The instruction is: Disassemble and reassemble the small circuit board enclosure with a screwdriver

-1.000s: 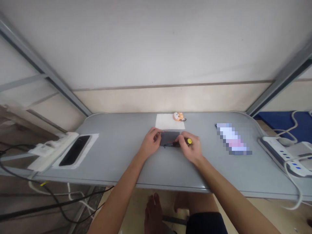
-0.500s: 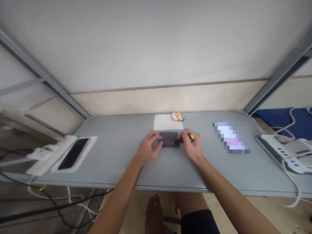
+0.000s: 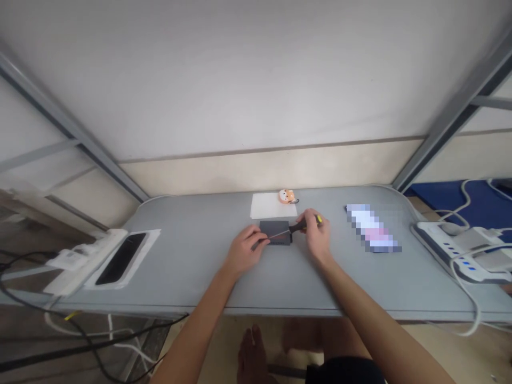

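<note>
A screwdriver (image 3: 296, 228) with a black and yellow handle lies nearly level in my right hand (image 3: 317, 234), whose fingers are closed round the handle. Its thin metal shaft runs left, over a flat dark grey box (image 3: 280, 240) on the table. At the shaft's far end, my left hand (image 3: 246, 249) pinches it between thumb and fingers. A dark end pokes out past those fingertips; it is too small to make out clearly. Behind the box is a white sheet (image 3: 264, 206), with an orange and white animal-faced case (image 3: 285, 196) on its right part.
On the grey table (image 3: 192, 250), a dark-screened phone (image 3: 122, 258) lies at left beside a white power strip (image 3: 86, 261). A blurred-out phone (image 3: 372, 226) is at right, near another power strip (image 3: 448, 248) with plugs and cables. Metal posts rise at both sides.
The screwdriver has come level over the box, its shaft now showing between my hands. More of the box top is uncovered. My view has shifted slightly.
</note>
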{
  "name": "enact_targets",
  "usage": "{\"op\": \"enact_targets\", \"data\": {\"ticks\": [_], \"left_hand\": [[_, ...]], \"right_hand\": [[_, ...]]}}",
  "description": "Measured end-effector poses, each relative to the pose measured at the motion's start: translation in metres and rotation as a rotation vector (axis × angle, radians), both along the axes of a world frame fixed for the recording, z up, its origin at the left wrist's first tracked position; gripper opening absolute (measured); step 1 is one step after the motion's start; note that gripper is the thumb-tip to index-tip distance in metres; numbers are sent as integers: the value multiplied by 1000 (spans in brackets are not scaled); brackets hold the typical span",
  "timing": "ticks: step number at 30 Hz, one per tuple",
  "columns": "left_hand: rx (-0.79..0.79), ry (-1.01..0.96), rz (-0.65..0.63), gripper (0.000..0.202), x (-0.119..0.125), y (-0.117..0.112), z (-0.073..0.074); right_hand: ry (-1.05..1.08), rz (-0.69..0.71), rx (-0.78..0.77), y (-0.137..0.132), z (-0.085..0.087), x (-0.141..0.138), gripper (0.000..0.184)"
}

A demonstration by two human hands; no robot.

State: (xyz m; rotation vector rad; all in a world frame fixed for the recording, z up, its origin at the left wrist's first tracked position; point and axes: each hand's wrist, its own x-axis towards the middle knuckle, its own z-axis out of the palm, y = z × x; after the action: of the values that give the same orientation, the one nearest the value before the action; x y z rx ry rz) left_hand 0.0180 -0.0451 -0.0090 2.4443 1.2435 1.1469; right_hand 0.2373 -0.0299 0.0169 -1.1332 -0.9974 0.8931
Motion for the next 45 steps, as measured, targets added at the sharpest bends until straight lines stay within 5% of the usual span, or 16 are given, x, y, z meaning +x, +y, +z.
{"op": "enact_targets", "data": {"ticks": [4,7,12,16,25,32,39,45], "left_hand": [[-26,-80,69,16,2,11,4],[-86,-58,221,17,4,42,7],[-163,5,251,13,-4,104,2],[-192,24,232,10,-14,122,-8],[-188,-58,222,20,-22,92,-4],[-393,38,-33,25,-13,51,14],[-498,-69,-127,32,-19,56,12],[-549,-125,-96,28,-24,61,6]], "right_hand": [[144,-93,-98,11,-5,4,36],[236,-198,-154,21,-10,10,36],[277,-279,-193,29,-18,16,36],[266,-278,-207,29,-21,15,36],[150,-264,-175,22,-18,10,38],[57,-252,-108,12,-6,0,36],[-59,-156,49,52,16,-2,34],[-69,-128,-10,58,1,9,32]]}}
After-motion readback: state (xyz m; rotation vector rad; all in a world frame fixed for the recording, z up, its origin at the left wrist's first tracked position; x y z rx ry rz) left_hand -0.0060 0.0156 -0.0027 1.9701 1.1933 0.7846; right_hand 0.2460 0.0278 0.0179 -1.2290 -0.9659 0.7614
